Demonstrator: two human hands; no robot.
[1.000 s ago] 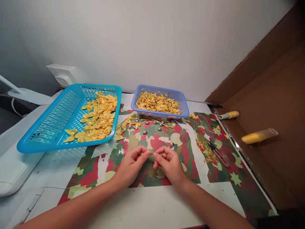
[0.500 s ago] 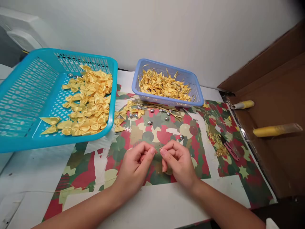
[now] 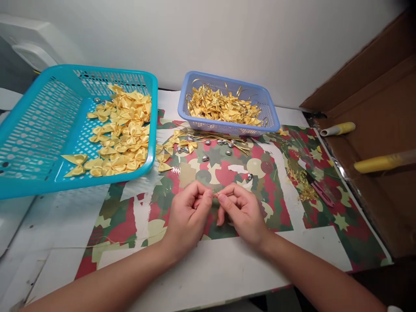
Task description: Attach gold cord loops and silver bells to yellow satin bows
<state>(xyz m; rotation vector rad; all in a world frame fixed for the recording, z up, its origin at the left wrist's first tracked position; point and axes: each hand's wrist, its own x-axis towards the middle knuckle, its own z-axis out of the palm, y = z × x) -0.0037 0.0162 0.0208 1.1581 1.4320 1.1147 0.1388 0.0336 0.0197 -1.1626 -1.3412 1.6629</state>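
My left hand (image 3: pixel 191 212) is closed in a pinch above the table. Opposite it, my right hand (image 3: pixel 242 212) pinches too, thumb and forefinger meeting the left fingertips. Between them a tiny bit of thin strand (image 3: pixel 215 194) shows; most of it is hidden by the fingers. Just beyond the hands lie loose silver bells (image 3: pixel 205 158), or bell-like beads, one of them (image 3: pixel 250 177) near my right hand. Several yellow ribbon bows (image 3: pixel 164 162) lie by the blue-green basket. Gold wire ties (image 3: pixel 240 146) are spread below the smaller basket.
A large turquoise basket (image 3: pixel 152 143) with yellow bows stands at left. A periwinkle basket (image 3: pixel 186 121) of bows with gold ties sits at the back. Pink-handled scissors or snips (image 3: pixel 321 193) lie right beside gold clippings (image 3: pixel 303 186). Yellow tubes (image 3: pixel 373 164) jut from the cardboard wall (image 3: pixel 383 99).
The camera view has shifted slightly. My fingertips have come closer together, almost touching, where a small gap showed before. Both hands remain pinched.
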